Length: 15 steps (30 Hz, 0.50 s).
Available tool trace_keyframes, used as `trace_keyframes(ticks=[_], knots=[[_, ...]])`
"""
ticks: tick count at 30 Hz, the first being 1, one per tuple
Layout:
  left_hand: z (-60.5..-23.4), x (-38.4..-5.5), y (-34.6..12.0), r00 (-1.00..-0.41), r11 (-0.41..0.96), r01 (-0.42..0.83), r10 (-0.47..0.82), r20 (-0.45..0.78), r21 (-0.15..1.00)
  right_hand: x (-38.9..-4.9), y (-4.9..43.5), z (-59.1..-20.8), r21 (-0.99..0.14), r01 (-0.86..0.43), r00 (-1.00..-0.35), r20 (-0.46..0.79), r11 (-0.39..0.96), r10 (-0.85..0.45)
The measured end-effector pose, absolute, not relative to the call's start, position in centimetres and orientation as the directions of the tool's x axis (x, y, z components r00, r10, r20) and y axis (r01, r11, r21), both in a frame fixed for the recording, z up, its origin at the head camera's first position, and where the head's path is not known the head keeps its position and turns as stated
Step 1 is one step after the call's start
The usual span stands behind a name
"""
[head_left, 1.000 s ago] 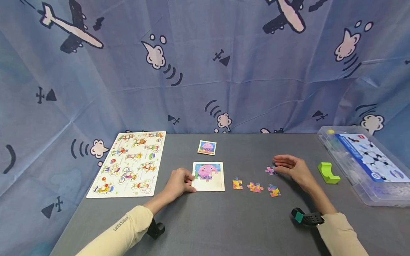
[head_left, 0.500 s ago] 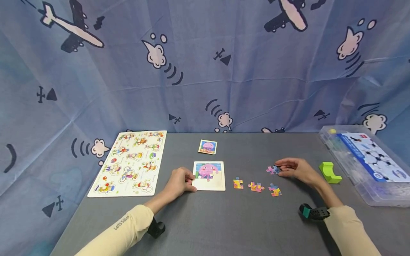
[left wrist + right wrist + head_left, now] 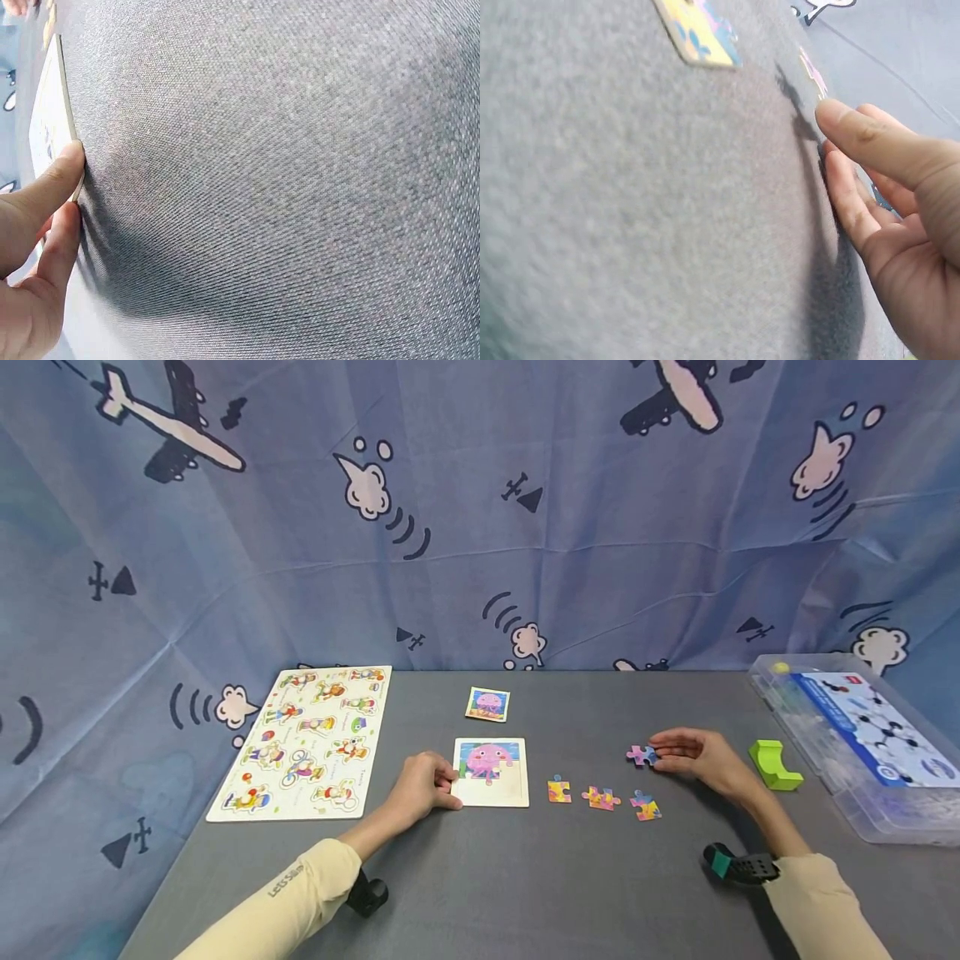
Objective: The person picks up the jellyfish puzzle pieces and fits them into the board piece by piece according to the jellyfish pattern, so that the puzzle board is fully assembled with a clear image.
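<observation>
My left hand (image 3: 422,787) pinches the lower left corner of a square puzzle board (image 3: 495,792) between thumb and fingers. Its upper part shows a pink octopus; the lower part is bare pale wood. In the left wrist view, the thumb lies along the edge of the board (image 3: 56,112). Over on the right, my right hand (image 3: 701,760) holds a pink and blue jigsaw piece (image 3: 637,755) at its blue end, partly covered by the fingers. The piece (image 3: 812,71) throws a jagged shadow on the cloth in the right wrist view.
Three loose jigsaw pieces, a yellow one (image 3: 558,790), a pink-orange one (image 3: 601,798) and a yellow-blue one (image 3: 646,806), lie between the hands. Behind the board is a small octopus picture (image 3: 487,704). A peg puzzle (image 3: 300,743), green block (image 3: 776,767) and clear case (image 3: 840,802) flank them.
My right hand has shifted a little to the right, and more of the jigsaw piece's blue end shows at its fingertips. My left hand stays at the board's corner.
</observation>
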<state>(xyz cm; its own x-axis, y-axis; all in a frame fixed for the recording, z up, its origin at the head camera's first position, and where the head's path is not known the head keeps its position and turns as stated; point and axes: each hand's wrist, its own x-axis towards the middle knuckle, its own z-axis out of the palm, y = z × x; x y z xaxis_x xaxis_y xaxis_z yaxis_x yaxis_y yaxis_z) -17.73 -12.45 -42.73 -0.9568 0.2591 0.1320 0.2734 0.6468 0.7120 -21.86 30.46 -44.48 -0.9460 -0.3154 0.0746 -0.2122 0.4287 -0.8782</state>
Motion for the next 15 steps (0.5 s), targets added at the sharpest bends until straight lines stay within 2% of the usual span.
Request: trace_keyframes(ticks=[15], knots=[[-43.1,-17.9,-12.6,-0.951,0.644,0.29,0.275,0.14,0.708,-20.5,28.7,-44.8,-0.991,-0.068,-0.96,0.034,0.115,-0.276]])
